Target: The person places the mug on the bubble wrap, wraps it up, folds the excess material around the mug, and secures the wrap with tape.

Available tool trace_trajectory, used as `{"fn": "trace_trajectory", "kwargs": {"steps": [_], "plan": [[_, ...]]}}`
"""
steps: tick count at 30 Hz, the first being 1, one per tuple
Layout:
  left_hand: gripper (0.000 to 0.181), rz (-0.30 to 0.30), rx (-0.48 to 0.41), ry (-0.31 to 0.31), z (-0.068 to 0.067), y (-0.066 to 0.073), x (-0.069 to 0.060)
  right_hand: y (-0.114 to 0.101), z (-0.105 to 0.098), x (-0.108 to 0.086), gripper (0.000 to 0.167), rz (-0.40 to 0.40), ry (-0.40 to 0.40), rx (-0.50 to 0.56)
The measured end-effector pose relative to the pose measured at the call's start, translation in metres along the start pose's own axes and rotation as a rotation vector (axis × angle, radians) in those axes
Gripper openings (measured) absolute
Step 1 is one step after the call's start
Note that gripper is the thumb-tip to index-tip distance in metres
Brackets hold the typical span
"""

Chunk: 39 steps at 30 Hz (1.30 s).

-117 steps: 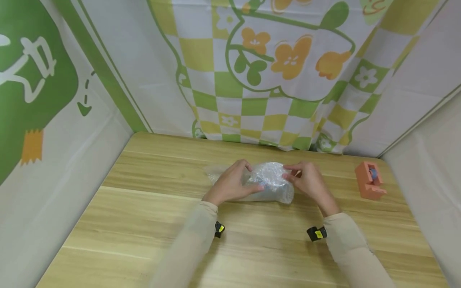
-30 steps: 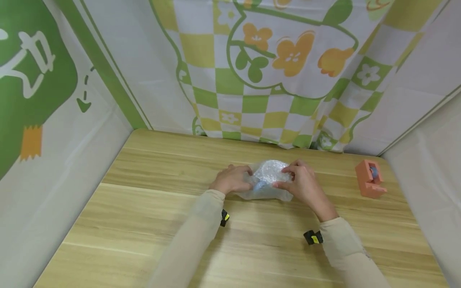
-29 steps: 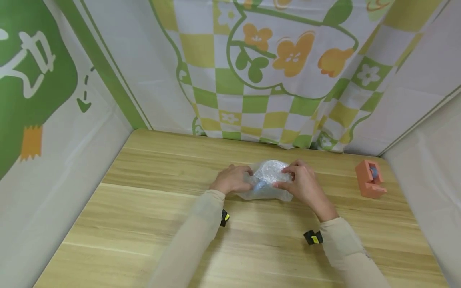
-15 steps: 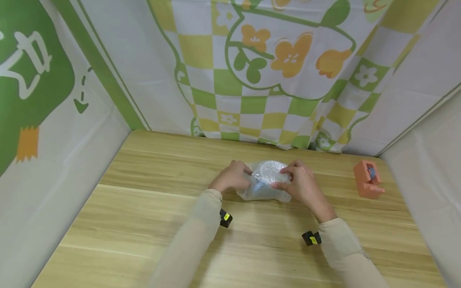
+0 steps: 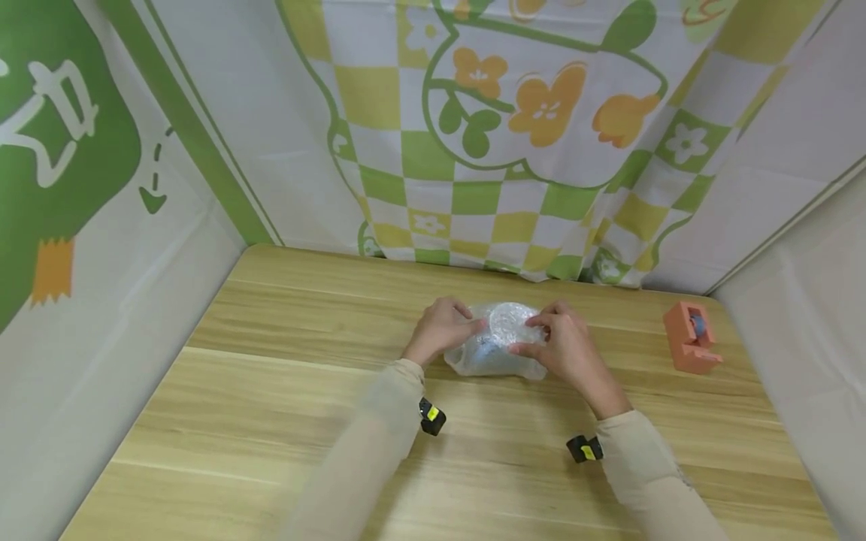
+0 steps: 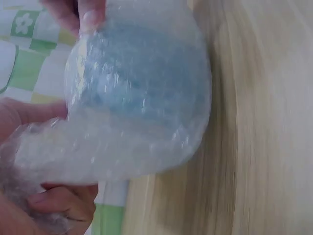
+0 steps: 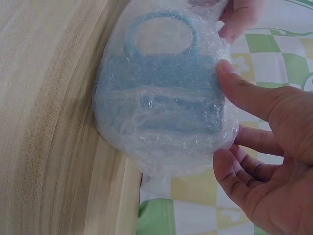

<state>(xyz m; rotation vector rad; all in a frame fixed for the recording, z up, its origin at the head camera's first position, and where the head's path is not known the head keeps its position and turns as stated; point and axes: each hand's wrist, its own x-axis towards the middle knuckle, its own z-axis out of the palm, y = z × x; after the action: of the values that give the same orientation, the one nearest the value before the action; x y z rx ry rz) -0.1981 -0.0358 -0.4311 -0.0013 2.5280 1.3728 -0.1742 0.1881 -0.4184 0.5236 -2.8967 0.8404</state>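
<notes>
While pinching one side of the bubble wrap (image 5: 504, 366) between thumb and bent fingers of the right hand (image 5: 567, 342), gripped a gathered, crumpled end in the left hand (image 5: 443, 328), with fingers curled round it and the thumb against the edge of the wrap. Had both hands clamped on the wrap, therefore, at opposite sides and well apart from each other. Saw a light blue thing (image 7: 161, 73) inside, showing through the clear bubbles, with a ring-shaped part like a handle at one end. Could not tell which way up. Had the wrapped thing on the counter (image 5: 304, 451), nearer the back edge than the front, between the two hands.

Saw an orange tape dispenser (image 5: 688, 353) well apart to the right, near the counter's right edge, with a blue roll of tape (image 5: 698, 325) in it. Wore pale beige sleeves (image 5: 358, 458) on both arms, with a small black camera (image 5: 433, 418) bearing a yellow mark at each wrist. Faced a curtain (image 5: 433, 195) behind the counter, checked in green, yellow and white, with orange flowers, hanging down to the back edge. Had a pale wall (image 5: 155, 315) on the left, printed with a green patch (image 5: 108, 173) and a dashed arrow (image 5: 154, 199).
</notes>
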Motion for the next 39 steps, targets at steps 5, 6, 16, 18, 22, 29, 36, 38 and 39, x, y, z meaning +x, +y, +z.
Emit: {"fn": "trace_trajectory", "kwargs": {"steps": [5, 6, 16, 18, 22, 29, 36, 38, 39], "plan": [[0.028, 0.019, 0.021, 0.173, 0.009, 0.012, -0.001, -0.001, 0.0, 0.0, 0.046, 0.007, 0.002, 0.002], [0.031, 0.019, 0.029, 0.205, 0.01, 0.014, -0.002, -0.001, 0.0, 0.0, 0.046, 0.007, 0.002, 0.002], [0.051, 0.067, 0.032, 0.411, 0.022, 0.026, -0.007, -0.001, 0.003, -0.001, 0.046, 0.012, 0.011, 0.009], [0.053, 0.076, 0.024, 0.436, 0.025, 0.028, -0.008, -0.001, 0.004, -0.001, 0.046, 0.012, 0.011, 0.013], [0.054, 0.108, 0.022, 0.473, 0.029, 0.032, -0.011, -0.002, 0.004, 0.0, 0.047, 0.012, 0.011, 0.019], [0.041, 0.147, -0.014, 0.523, 0.036, 0.036, -0.015, -0.004, 0.006, 0.001, 0.046, 0.022, 0.031, 0.017], [0.024, 0.181, -0.11, 0.483, 0.049, 0.039, -0.022, -0.008, 0.01, -0.002, 0.045, 0.004, 0.109, -0.018], [0.024, 0.177, -0.134, 0.477, 0.051, 0.04, -0.024, -0.008, 0.011, -0.003, 0.045, -0.013, 0.133, -0.034], [0.024, 0.174, -0.146, 0.47, 0.052, 0.04, -0.024, -0.009, 0.012, -0.004, 0.045, -0.022, 0.143, -0.042]]}}
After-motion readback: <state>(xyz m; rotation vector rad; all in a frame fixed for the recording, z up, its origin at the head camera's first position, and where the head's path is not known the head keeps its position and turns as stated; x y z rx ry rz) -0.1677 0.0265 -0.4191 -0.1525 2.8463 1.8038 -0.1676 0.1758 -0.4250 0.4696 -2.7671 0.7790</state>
